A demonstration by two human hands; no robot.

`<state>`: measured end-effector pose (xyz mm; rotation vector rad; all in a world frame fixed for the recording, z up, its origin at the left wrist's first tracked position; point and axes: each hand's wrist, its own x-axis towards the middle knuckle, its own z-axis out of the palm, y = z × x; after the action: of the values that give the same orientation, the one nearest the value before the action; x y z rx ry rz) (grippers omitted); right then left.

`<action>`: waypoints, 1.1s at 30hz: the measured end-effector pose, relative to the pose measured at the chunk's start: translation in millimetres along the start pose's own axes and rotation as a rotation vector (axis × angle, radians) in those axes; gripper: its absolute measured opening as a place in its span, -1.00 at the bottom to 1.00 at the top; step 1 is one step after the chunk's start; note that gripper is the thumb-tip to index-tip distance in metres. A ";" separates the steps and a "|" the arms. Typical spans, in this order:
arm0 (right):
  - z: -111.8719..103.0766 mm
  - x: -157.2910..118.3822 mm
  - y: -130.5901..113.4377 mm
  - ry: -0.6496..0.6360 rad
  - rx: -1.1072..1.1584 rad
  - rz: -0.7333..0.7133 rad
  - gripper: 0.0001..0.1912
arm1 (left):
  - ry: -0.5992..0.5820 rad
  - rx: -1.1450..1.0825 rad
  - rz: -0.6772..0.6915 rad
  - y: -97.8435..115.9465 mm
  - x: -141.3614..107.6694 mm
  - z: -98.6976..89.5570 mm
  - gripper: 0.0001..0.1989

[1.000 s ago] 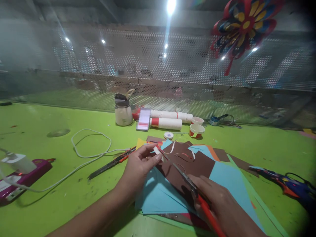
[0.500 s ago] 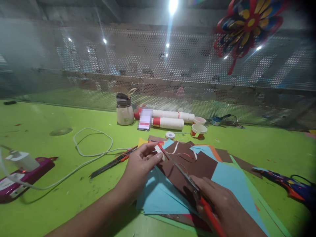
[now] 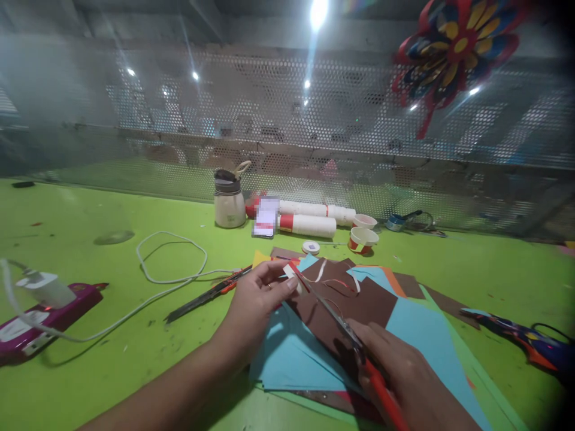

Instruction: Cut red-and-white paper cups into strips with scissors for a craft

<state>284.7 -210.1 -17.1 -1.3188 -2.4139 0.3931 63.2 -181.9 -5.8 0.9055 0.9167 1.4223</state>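
Between thumb and fingers, my left hand [image 3: 263,305] pinches a small white and red paper piece [image 3: 291,270]. My right hand [image 3: 395,359] is wrapped round the red handles of the scissors [image 3: 345,328], whose blades point up and left and reach the paper piece. Below them lie brown sheets [image 3: 372,302] and light blue sheets [image 3: 422,329]. Thin white and red paper strips [image 3: 332,280] rest on the brown sheet, just right of the blade tips.
A utility knife [image 3: 206,296], a white cable [image 3: 157,281] and a purple power strip [image 3: 58,317] lie left. Behind stand a jar [image 3: 229,206], phone [image 3: 266,218], stacked white cups [image 3: 314,226] and small tubs [image 3: 363,239]. A dark blue and orange tool [image 3: 516,335] lies right.
The whole view has shifted slightly, with background objects a little further right. Both hands, the paper piece and the scissors keep nearly the same position.
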 end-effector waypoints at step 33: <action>8.9 -4.8 9.9 -0.089 0.132 -0.048 -0.66 | 0.040 0.010 0.024 -0.8 -3.3 3.7 -0.62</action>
<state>290.5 -209.5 -29.9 -1.2083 -2.4395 0.5983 67.0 -185.1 -5.1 0.9007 0.9468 1.4621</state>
